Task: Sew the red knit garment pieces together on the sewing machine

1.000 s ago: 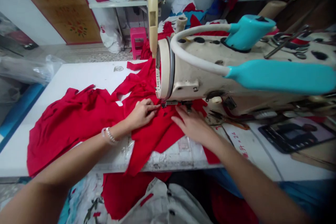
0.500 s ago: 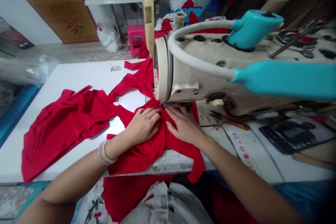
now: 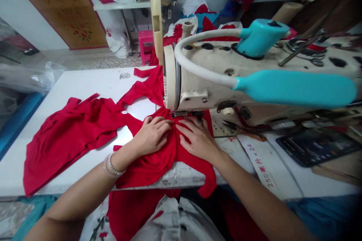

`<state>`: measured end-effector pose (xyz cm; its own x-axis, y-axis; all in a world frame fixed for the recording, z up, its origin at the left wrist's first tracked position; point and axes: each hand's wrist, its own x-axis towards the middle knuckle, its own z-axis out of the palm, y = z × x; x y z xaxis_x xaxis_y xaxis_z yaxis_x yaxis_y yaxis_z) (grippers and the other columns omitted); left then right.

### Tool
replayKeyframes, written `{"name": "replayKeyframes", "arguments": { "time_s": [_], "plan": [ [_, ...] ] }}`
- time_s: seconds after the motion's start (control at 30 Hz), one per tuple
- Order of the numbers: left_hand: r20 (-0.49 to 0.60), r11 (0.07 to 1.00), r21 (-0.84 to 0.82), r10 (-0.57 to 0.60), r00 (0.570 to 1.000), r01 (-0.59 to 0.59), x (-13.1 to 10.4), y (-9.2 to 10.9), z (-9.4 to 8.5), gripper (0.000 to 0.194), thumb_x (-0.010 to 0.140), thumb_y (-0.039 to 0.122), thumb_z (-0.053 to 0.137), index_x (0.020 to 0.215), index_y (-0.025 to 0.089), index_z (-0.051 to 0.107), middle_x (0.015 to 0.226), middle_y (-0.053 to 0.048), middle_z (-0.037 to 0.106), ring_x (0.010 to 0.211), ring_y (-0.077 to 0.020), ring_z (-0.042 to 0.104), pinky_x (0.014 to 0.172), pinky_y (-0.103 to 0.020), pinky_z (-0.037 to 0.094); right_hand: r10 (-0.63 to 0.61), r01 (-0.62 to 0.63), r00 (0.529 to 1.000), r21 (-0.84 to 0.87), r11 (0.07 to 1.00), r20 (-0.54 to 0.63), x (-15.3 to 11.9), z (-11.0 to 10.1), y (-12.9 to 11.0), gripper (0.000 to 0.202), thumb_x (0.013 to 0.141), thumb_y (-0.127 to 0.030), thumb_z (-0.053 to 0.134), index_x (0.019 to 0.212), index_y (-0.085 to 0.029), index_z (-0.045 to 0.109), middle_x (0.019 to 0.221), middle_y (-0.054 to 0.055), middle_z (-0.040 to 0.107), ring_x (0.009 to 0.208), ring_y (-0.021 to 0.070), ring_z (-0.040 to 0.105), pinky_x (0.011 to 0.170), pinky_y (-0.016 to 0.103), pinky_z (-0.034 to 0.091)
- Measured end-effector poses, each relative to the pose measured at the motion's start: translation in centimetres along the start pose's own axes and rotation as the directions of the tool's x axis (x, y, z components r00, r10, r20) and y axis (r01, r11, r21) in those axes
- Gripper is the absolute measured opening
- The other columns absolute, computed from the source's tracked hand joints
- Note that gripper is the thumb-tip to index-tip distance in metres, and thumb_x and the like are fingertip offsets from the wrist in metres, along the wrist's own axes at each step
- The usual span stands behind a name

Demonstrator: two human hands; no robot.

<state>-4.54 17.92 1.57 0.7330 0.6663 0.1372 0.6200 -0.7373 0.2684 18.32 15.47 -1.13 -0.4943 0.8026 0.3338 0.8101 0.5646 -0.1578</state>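
Note:
Red fabric (image 3: 158,165) lies under the presser foot (image 3: 199,116) of a cream sewing machine (image 3: 198,71), and part of it hangs over the table's front edge. My left hand (image 3: 151,135) is on the cloth left of the foot, palm down, its fingers bent and close together against the fabric. Just in front of the foot, my right hand (image 3: 198,139) presses the cloth with fingers spread and lying flat. The needle and stitch line are hidden behind the machine head. A red garment piece (image 3: 70,135), joined to the cloth, spreads out leftward.
Scissors (image 3: 249,131) and a phone (image 3: 316,145) lie to the right, by a printed cardboard piece (image 3: 263,165). A turquoise lamp (image 3: 296,86) with a bent neck sits along the machine. Behind are a pink stool (image 3: 145,45) and heaped cloth (image 3: 195,7).
The view has shifted slightly, so the machine appears lower and further left. My right hand's fingers are spread a little more. The red fabric has hardly moved, and the phone screen shows a darker picture.

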Motion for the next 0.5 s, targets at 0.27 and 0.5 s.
{"name": "replayKeyframes", "arguments": {
  "time_s": [0.27,0.5],
  "plan": [
    [-0.033,1.0,-0.024,0.003,0.999,-0.004,1.2,-1.1,-0.4,0.019,0.088,0.007,0.047,0.099,0.019,0.057,0.127,-0.008,0.069,0.124,-0.0298,0.05,0.093,-0.048,0.033,-0.212,0.206,0.972,0.071,0.976,0.104,-0.1,-1.6,2.2,0.042,0.092,-0.011,0.046,0.129,-0.018,0.066,0.134,0.012,0.065,0.116,0.0264,0.063,0.103,0.048,0.045],
    [-0.019,0.976,-0.204,-0.076,0.997,0.071,-6.6,4.0,-2.8,0.022,0.096,0.028,0.057,0.114,0.017,0.059,0.116,-0.011,0.066,0.1,-0.0224,0.063,0.084,-0.035,0.052,-0.373,0.434,0.873,-0.151,0.888,0.315,0.6,-4.8,4.9,0.066,0.085,0.004,0.047,0.145,-0.023,0.051,0.123,0.011,0.07,0.101,0.0243,0.067,0.095,0.043,0.047]
  ]
}}
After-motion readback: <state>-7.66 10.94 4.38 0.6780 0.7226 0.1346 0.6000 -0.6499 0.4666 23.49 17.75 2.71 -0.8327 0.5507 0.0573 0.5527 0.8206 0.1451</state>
